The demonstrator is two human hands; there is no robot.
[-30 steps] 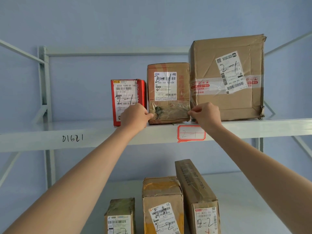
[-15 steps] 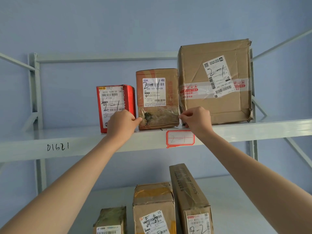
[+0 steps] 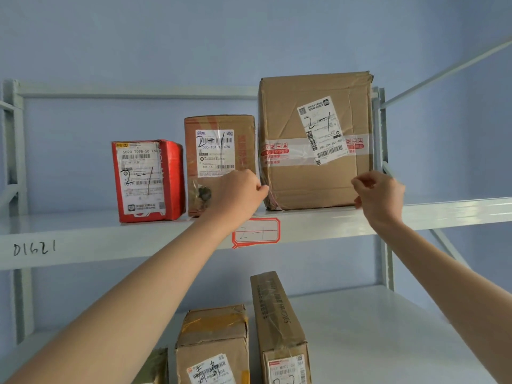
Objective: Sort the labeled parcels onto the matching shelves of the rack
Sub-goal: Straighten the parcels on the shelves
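Note:
Three parcels marked "2-1" stand on the upper shelf (image 3: 110,234), above a red-framed tag reading "2-1" (image 3: 256,232): a red box (image 3: 173,178), a mid-size brown box (image 3: 216,121) and a large cardboard box (image 3: 293,178). My left hand (image 3: 238,195) pinches the large box at its lower left corner, in front of the mid-size box. At the box's lower right corner my right hand (image 3: 379,198) grips the edge with curled fingers.
On the lower shelf (image 3: 374,328) stand a taped brown parcel (image 3: 213,333), a tall narrow parcel marked "2-2" (image 3: 277,314) and a small parcel (image 3: 155,367) at the bottom edge. Grey rack uprights (image 3: 383,259) flank the shelves. "D1621" is written on the upper shelf's front.
Both hands have left the mid-size brown box and moved right to the large box's lower corners. The view has shifted, so the shelf appears further left.

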